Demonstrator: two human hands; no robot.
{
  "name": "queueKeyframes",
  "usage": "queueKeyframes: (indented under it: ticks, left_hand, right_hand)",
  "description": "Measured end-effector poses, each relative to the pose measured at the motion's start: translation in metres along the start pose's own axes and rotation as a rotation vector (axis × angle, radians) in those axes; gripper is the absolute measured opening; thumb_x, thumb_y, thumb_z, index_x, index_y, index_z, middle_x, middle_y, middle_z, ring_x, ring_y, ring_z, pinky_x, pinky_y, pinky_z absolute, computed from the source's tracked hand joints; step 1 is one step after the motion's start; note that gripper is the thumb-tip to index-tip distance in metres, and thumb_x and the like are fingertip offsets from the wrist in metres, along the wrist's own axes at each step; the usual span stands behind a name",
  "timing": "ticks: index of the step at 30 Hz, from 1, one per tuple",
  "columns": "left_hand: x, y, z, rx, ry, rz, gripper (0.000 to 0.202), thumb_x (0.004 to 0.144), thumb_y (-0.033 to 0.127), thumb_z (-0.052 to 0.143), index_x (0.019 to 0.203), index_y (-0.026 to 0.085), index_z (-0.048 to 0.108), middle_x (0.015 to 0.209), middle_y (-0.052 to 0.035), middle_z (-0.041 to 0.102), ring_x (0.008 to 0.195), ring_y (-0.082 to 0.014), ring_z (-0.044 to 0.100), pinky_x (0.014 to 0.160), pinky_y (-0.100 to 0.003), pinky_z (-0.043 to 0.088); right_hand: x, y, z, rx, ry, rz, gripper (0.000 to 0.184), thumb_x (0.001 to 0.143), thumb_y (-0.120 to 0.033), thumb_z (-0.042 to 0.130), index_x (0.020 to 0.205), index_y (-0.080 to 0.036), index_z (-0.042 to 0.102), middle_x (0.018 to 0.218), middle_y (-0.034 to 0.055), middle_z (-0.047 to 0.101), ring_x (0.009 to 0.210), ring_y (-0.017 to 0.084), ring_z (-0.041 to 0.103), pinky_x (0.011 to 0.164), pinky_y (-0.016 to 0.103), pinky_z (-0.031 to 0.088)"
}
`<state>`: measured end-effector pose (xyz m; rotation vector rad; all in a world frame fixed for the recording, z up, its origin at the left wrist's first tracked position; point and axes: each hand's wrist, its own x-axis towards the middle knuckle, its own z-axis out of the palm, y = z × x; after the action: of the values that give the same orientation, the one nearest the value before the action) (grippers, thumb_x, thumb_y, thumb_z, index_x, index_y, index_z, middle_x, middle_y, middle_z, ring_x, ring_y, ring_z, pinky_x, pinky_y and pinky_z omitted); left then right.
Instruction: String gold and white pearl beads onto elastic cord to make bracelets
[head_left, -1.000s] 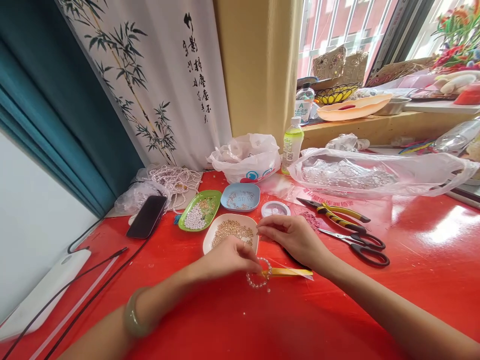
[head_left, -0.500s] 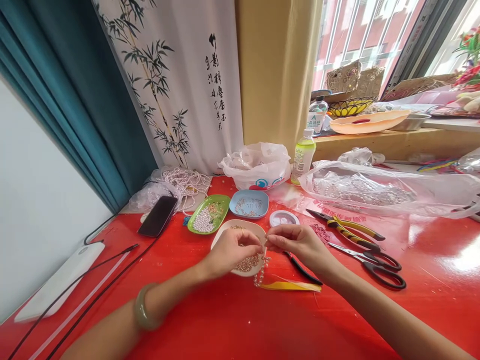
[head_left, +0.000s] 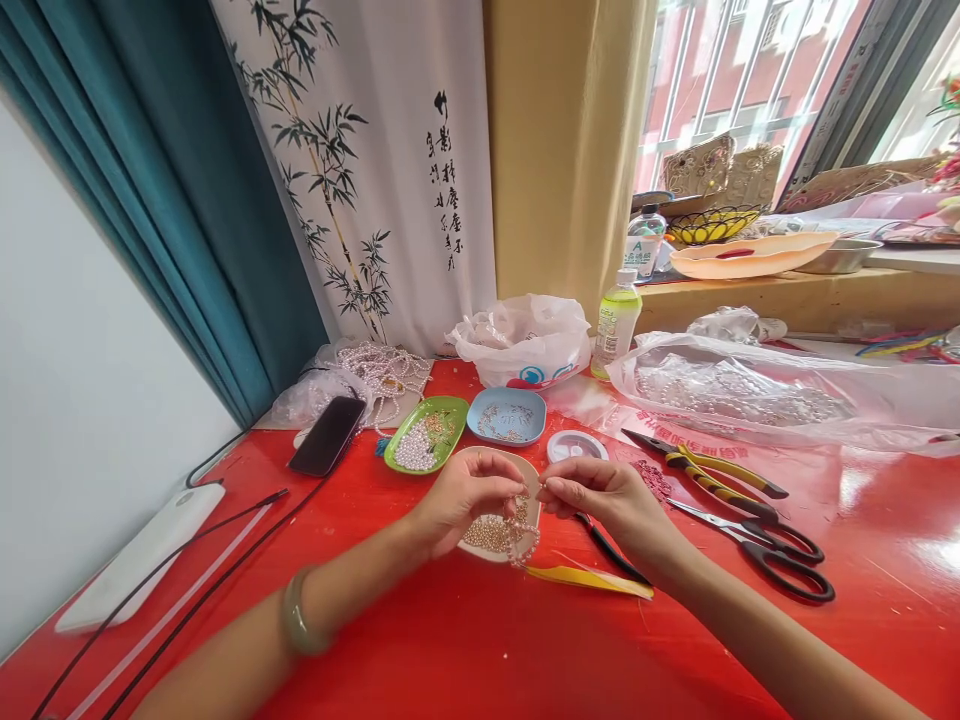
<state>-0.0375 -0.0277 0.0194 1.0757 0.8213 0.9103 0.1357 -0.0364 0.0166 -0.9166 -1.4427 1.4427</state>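
Both my hands meet over a cream tray (head_left: 531,470) holding small gold beads (head_left: 487,535). My left hand (head_left: 474,497), with a pale green bangle on its wrist, is closed in a pinch. From its fingertips a looped strand of beads (head_left: 523,545) hangs over the tray's right side. My right hand (head_left: 596,490) pinches thumb against forefinger just to the right, a small gap away. Something tiny and pale shows at its fingertips, too small to make out. Behind lie a green tray (head_left: 451,408) of white and gold beads and a blue tray (head_left: 510,398) of small pieces.
Yellow-handled pliers (head_left: 705,470), black scissors (head_left: 772,550) and a yellow ribbon (head_left: 592,580) lie around my right hand. A white round lid or spool (head_left: 577,447) is behind it. A phone (head_left: 328,436) and cables sit left. Plastic bags (head_left: 525,345) and a bottle (head_left: 616,325) stand at the back.
The view has shifted slightly, so the table appears lower and further right. My fingertips have drawn a little apart, and the bead strand now hangs closer to the left hand.
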Motion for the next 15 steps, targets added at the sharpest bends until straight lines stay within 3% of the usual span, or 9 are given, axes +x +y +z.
queueKeyframes:
  ticks: [15]
  left_hand:
    - [-0.0028, 0.0026, 0.0015, 0.191, 0.073, 0.133, 0.016, 0.06, 0.021, 0.065, 0.069, 0.009, 0.058, 0.065, -0.0023, 0.059, 0.043, -0.0038, 0.046, 0.042, -0.017, 0.036]
  right_hand:
    - [-0.0035, 0.002, 0.0059, 0.07, 0.009, -0.014, 0.014, 0.067, -0.029, 0.063, 0.069, -0.016, 0.063, 0.062, 0.0005, 0.063, 0.057, 0.008, 0.054, 0.055, 0.019, 0.042]
